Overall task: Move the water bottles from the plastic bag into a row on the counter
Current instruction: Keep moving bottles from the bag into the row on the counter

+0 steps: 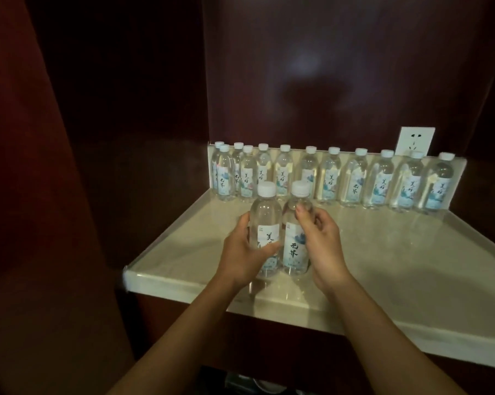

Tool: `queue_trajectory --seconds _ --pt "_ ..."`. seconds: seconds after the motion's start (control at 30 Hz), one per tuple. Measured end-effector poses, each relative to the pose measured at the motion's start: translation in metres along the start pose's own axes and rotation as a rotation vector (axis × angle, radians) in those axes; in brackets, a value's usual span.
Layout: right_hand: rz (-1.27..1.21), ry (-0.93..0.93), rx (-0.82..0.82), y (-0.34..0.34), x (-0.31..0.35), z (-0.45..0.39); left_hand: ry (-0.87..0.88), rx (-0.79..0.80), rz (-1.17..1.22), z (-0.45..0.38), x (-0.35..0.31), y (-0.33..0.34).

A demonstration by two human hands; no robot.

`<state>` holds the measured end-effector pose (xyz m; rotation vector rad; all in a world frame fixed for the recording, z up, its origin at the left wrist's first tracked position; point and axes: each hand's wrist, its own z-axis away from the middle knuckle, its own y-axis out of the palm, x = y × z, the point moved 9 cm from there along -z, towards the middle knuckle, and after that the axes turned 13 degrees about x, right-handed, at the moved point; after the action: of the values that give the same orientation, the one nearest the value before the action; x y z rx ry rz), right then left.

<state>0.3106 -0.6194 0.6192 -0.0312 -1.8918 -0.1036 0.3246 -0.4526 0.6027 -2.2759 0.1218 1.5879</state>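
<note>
Two clear water bottles with white caps stand upright side by side near the front of the pale counter (pixel 397 266). My left hand (pixel 240 249) grips the left bottle (pixel 264 218) around its label. My right hand (pixel 323 243) holds the right bottle (pixel 293 240), fingertips pinching near its shoulder. Along the back wall stands a row of several matching bottles (pixel 354 181), with two more doubled up at the left end. The plastic bag cannot be made out.
The counter sits in a dark red wooden niche, with a wall on the left and a raised lip along its edges. A white wall socket (pixel 415 141) is behind the row at the right. Something dim lies below the counter's front edge.
</note>
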Motion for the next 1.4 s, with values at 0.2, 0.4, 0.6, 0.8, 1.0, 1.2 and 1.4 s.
queue_trajectory --seconds 0.2,0.4,0.6,0.8,1.0,1.2,1.4 --pt "-0.005 0.003 -0.033 -0.01 -0.019 -0.054 -0.013 0.018 0.04 -0.061 0.021 -0.001" --pt "0.042 0.032 -0.043 -0.015 -0.036 -0.114 -0.022 0.05 0.151 -0.133 0.06 -0.006" --pt "0.085 0.056 -0.077 -0.021 -0.053 -0.176 0.016 0.038 0.095 -0.196 0.078 -0.02" --pt "0.057 0.033 -0.094 -0.02 -0.069 -0.195 0.046 0.059 -0.069 -0.229 0.084 -0.015" --pt "0.048 0.08 -0.045 -0.02 -0.108 -0.191 -0.039 0.108 -0.415 -0.234 0.1 -0.01" --pt "0.728 0.073 -0.164 -0.035 -0.121 -0.2 -0.102 -0.016 -0.342 -0.239 0.116 -0.016" --pt "0.693 0.094 -0.182 -0.048 -0.13 -0.223 -0.143 -0.173 -0.353 -0.24 0.112 -0.015"
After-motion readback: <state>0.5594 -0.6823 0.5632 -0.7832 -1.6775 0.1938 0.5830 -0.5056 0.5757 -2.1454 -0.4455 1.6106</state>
